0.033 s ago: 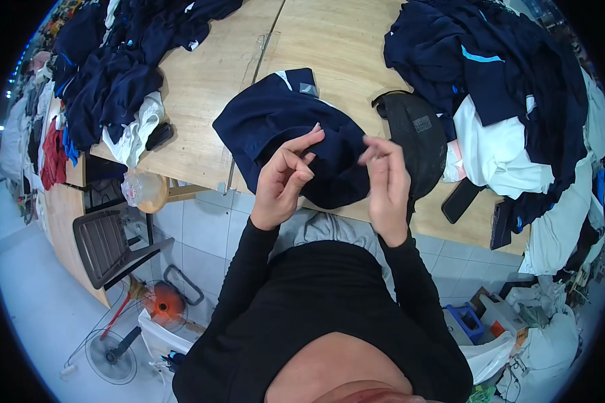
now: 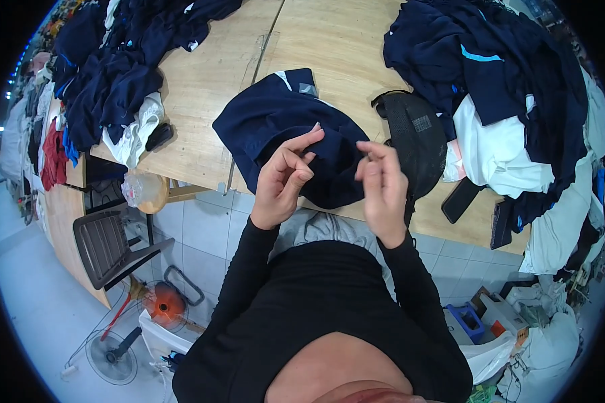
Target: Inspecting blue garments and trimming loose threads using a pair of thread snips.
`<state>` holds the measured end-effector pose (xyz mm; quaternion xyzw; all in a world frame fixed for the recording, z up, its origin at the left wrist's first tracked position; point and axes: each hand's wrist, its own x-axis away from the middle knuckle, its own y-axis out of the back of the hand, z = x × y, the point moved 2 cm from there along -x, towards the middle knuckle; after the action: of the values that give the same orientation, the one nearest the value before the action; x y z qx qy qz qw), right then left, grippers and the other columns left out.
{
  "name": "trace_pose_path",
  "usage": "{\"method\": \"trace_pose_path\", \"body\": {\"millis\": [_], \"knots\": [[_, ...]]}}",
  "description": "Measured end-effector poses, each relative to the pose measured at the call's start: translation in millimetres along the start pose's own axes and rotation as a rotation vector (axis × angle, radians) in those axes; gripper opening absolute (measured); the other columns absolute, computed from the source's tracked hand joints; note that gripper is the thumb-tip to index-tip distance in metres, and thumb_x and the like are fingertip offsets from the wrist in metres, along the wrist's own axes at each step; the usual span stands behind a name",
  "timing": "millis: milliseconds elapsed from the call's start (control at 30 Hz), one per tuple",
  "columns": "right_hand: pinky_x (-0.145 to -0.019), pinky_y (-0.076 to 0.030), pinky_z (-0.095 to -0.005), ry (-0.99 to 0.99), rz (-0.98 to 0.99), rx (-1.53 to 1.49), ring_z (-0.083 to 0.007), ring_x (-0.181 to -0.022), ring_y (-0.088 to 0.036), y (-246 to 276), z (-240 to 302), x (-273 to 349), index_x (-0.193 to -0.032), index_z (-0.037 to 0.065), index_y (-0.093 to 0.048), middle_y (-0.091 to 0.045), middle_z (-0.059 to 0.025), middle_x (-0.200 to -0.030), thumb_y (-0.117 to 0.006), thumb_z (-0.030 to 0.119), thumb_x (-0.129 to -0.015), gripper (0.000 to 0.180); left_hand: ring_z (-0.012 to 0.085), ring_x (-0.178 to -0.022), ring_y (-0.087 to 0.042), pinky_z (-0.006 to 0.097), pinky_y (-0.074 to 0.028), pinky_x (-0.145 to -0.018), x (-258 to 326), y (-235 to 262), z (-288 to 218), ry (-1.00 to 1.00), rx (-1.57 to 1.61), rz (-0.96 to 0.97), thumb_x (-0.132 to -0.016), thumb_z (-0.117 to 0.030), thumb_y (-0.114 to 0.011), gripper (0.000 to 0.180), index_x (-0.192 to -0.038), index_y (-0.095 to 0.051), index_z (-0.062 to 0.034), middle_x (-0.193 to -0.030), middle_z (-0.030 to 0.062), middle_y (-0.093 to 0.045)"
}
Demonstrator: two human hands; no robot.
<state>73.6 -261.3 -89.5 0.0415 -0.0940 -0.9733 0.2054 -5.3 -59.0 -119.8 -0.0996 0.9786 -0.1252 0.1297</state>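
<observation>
A dark navy cloth garment [image 2: 296, 111] with a white strip and a small grey label lies bunched at the near table edge. Above its left part I hold my left hand [image 2: 280, 185], index finger stretched out, the thumb bent in against curled fingers. Whatever that grip holds, if anything, is too small to make out. My right hand [image 2: 385, 195] hovers over the garment's right side, close to a black mesh bag [image 2: 417, 138]. Its fingertips are smeared by motion, so I cannot tell whether they are closed.
Piles of navy garments lie on the wooden table [image 2: 329, 40], one far left [image 2: 114, 87], one at right [image 2: 484, 67] with white cloth [image 2: 494, 151]. A black phone [image 2: 460, 201] rests near the front edge. Below stand a chair [image 2: 104, 245] and a fan [image 2: 113, 356].
My right hand has shifted slightly left, its fingers curling a little toward my left hand. The left hand and the garment stay put.
</observation>
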Motion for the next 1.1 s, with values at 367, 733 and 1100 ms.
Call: {"method": "trace_pose_path", "body": {"millis": [367, 733, 1100], "knots": [[-0.066, -0.048, -0.0381, 0.475, -0.085, 0.587, -0.0266, -0.075, -0.071, -19.2, 7.3, 2.7, -0.112, 0.003, -0.072, -0.073, -0.0089, -0.089, -0.089, 0.019, -0.093, 0.030, 0.0380, -0.163, -0.042, 0.041, -0.043, -0.125, -2.4, -7.5, -7.4, -0.004, -0.057, 0.046, -0.110, -0.006, -0.068, 0.015, -0.098, -0.060, -0.0039, -0.165, 0.0275, -0.053], [-0.066, -0.043, -0.0385, 0.580, -0.134, 0.598, -0.0249, -0.075, -0.069, -16.2, 3.2, -1.9, -0.106, 0.003, -0.070, -0.072, -0.0080, -0.088, -0.089, 0.015, -0.092, 0.026, 0.0401, -0.160, -0.046, 0.043, -0.046, -0.124, -2.4, -11.8, -5.6, -0.050, -0.113, 0.073, -0.108, -0.010, -0.073, 0.017, -0.098, -0.062, -0.0014, -0.163, 0.0290, -0.054], [-0.073, -0.051, -0.0423, 0.401, -0.172, 0.460, -0.0304, -0.079, -0.071, -23.3, -6.2, -0.8, -0.102, 0.005, -0.070, -0.073, -0.0081, -0.090, -0.089, 0.014, -0.091, 0.024, 0.0407, -0.157, -0.050, 0.043, -0.050, -0.121, -3.8, -12.3, -0.6, -0.054, -0.177, 0.094, -0.108, -0.011, -0.073, 0.018, -0.097, -0.061, -0.0010, -0.162, 0.0296, -0.055]]}}
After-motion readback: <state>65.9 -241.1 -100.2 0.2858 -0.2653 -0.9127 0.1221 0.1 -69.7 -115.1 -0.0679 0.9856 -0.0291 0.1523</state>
